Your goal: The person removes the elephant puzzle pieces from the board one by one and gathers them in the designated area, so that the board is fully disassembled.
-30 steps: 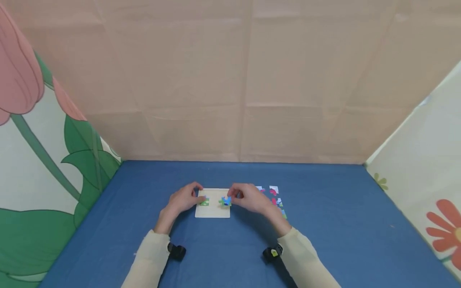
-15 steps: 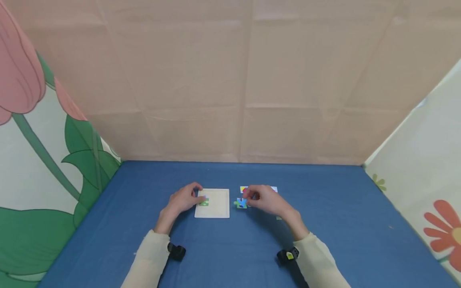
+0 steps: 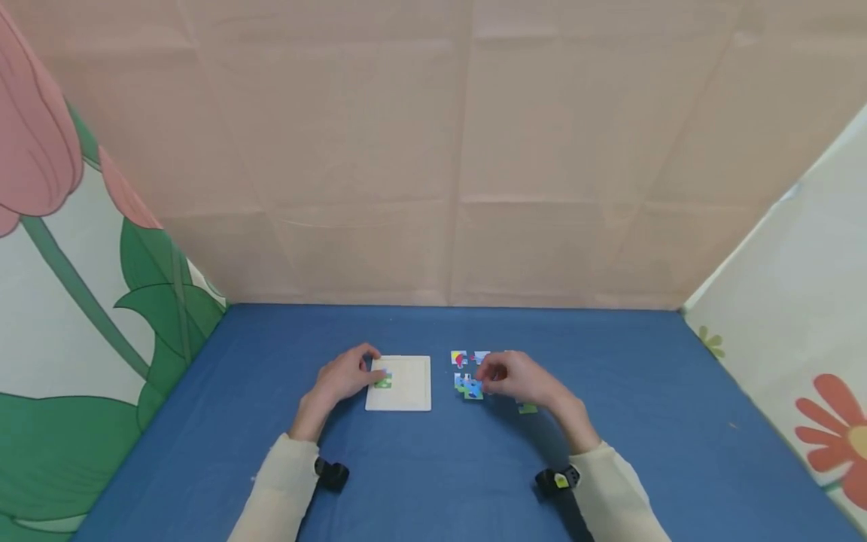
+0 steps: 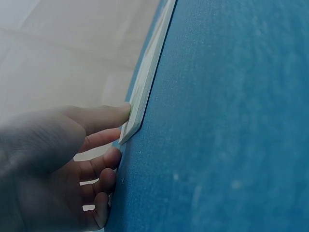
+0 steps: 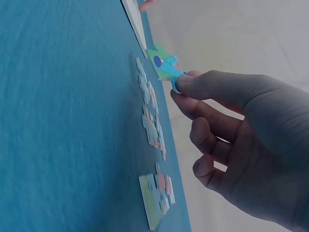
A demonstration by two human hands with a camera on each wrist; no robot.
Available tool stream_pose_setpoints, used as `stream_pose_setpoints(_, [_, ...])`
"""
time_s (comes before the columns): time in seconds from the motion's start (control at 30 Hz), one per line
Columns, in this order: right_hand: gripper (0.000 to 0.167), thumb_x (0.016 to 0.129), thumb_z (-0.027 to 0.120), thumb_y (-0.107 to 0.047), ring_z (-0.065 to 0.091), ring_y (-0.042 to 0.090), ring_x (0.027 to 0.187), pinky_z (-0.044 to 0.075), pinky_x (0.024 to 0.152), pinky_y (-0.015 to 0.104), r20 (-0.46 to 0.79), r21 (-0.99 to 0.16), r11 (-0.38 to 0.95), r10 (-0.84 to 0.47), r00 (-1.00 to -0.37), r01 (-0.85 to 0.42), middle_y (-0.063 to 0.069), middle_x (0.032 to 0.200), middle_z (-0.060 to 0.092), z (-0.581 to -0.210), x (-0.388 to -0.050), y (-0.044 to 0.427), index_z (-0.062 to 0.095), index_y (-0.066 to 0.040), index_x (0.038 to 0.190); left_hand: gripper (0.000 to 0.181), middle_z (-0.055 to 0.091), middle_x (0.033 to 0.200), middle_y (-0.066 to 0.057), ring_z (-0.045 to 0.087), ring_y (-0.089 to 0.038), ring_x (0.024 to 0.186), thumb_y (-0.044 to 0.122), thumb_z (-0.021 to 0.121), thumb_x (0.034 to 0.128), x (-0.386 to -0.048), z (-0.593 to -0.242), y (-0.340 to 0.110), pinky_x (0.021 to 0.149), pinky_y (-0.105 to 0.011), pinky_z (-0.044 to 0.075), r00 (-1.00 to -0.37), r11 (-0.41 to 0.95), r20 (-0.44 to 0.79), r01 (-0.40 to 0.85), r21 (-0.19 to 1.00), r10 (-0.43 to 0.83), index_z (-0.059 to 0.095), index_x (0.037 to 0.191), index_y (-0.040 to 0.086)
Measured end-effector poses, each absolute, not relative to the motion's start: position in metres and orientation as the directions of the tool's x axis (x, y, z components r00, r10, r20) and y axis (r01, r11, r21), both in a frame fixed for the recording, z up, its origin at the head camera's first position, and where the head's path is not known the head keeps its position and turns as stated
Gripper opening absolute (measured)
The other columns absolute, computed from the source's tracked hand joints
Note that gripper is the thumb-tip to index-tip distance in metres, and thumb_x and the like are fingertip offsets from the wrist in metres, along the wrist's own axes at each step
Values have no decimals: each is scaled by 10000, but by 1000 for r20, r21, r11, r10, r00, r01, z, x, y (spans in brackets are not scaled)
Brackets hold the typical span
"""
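My left hand (image 3: 344, 373) holds the left side of a pale square puzzle tray (image 3: 413, 393), thumb over a green jigsaw piece (image 3: 384, 381) that lies inside. In the left wrist view, the thumb rests on the tray's border (image 4: 150, 72) and the other fingers are bent beside it. To the tray's right, my right hand (image 3: 520, 376) pinches a blue and green jigsaw piece (image 5: 165, 64) by its edge between thumb and forefinger. That piece hangs above the table, over other pieces, which it partly hides in the head view.
Several loose jigsaw pieces (image 3: 459, 359) lie right of the tray, some hidden by the right hand. A green-edged piece (image 3: 527, 409) lies nearest the front. Blue cloth (image 3: 420, 474) covers the table, with a beige curtain (image 3: 433, 248) behind.
My right hand has moved right, carrying the blue and green jigsaw piece from over the tray to above the loose pieces. The left hand has stayed at the tray.
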State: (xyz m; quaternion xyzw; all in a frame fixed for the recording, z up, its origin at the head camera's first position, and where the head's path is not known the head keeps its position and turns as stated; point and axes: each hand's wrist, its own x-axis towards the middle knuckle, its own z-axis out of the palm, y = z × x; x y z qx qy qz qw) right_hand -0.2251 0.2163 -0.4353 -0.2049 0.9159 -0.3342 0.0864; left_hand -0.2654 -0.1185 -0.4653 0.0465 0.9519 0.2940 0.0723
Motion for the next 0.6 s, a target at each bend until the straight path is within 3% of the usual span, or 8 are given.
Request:
stream_pose_setpoints(0.23, [105, 892, 715, -126, 594, 154, 806, 506, 710, 300, -59, -655, 701, -419, -906, -281, -51, 913, 665, -436, -226, 232, 704, -197, 969, 400, 540, 788, -22, 461, -178, 632, 383, 722, 895, -265, -463, -118, 591, -322, 307, -983, 822, -112, 54, 567, 142, 640, 1238, 194])
stream_pose_setpoints(0.6, [69, 895, 710, -103, 599, 161, 750, 502, 690, 303, -121, -683, 683, -456, -882, -259, -16, 879, 679, -430, -224, 245, 713, -156, 939, 427, 537, 789, -25, 463, -178, 638, 385, 728, 890, -265, -466, -119, 589, -323, 305, -983, 825, -103, 67, 562, 149, 635, 1255, 183])
